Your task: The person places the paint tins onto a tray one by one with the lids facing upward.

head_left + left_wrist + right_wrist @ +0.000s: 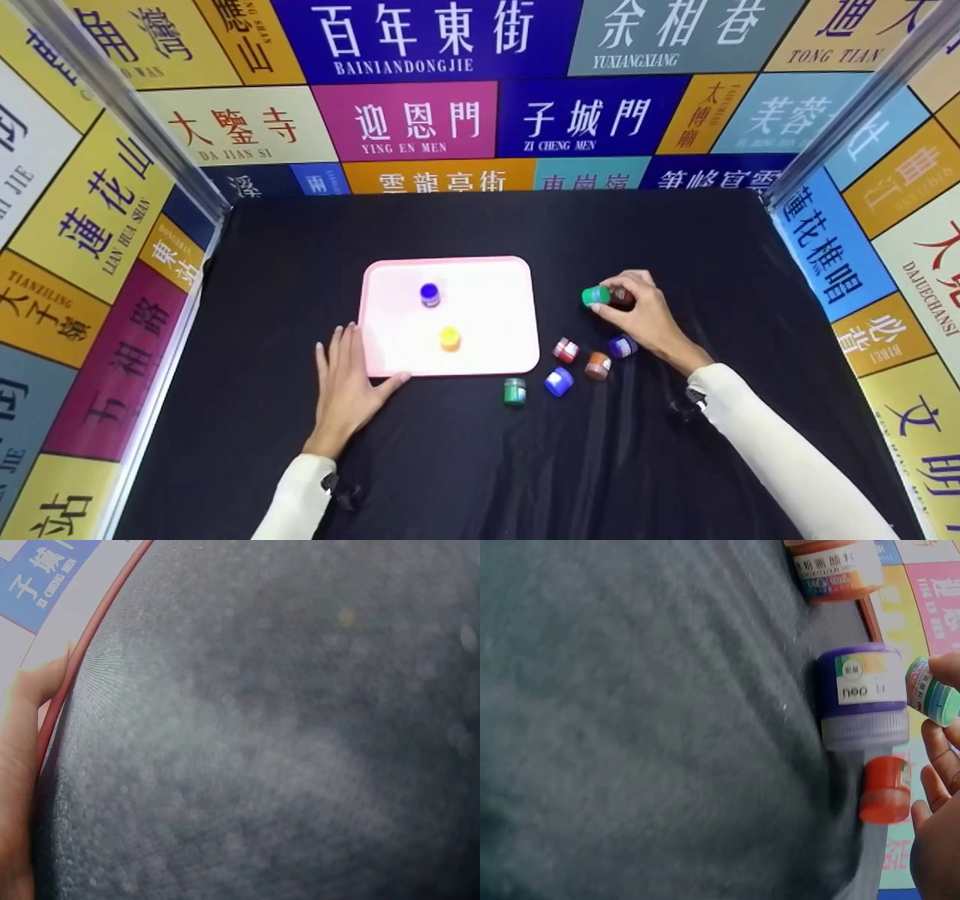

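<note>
My right hand (641, 307) pinches a small green paint jar (595, 296) between thumb and fingers, to the right of the tray. In the right wrist view the same green jar (932, 694) is tilted in the fingertips. A dark red jar (622, 295) is right beside it, partly hidden by the hand. My left hand (346, 386) rests at the near left corner of a pink-rimmed white tray (487, 289), fingers along its left side and thumb at the front edge. On the tray stand a purple jar (429, 295) and a yellow jar (449, 339).
Between the tray and my right forearm are a red jar (565, 350), an orange jar (598, 366), another purple jar (622, 346), a blue jar (559, 382) and a second green jar (514, 391). Black cloth (450, 465) covers the table; printed panels (405, 120) enclose it.
</note>
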`<state>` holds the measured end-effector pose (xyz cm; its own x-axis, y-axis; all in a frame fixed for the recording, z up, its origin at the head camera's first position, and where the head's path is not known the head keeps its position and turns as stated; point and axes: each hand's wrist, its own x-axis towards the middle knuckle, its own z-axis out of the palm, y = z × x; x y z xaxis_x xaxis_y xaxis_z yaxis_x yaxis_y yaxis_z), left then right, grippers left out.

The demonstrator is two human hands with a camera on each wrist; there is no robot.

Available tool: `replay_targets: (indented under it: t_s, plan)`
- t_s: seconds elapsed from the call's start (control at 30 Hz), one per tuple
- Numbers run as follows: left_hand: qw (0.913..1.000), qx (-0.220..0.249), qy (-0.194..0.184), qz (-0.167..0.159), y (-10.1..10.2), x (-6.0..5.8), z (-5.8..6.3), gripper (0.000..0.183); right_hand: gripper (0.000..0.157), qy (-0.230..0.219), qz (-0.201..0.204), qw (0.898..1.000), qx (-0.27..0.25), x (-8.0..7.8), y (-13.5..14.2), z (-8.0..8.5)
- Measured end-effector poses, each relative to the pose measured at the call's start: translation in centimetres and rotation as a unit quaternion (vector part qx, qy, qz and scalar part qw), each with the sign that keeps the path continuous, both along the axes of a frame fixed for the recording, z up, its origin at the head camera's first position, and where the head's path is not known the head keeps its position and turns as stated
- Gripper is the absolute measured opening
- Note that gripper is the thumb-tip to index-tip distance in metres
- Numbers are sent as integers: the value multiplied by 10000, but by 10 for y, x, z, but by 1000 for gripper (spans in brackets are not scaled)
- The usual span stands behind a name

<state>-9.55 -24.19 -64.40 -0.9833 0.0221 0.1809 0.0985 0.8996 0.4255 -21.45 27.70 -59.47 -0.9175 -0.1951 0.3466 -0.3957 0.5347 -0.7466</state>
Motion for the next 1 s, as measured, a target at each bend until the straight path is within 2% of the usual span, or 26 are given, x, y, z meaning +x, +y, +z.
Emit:
replay_targets:
  t_s: [0.43, 0.7, 1.0]
  plan:
    - [10000, 48, 68, -1, -1, -1, 0, 125, 33, -52, 414, 9990, 145, -7, -25, 0]
    - [10000, 80, 54, -15, -1, 0, 0, 125, 33, -302, 740, 9959, 423, -12, -44, 7]
    - [9999, 143, 94, 19, 1, 0, 0, 127, 34, -41, 1239, 9913, 433, -14, -66, 4]
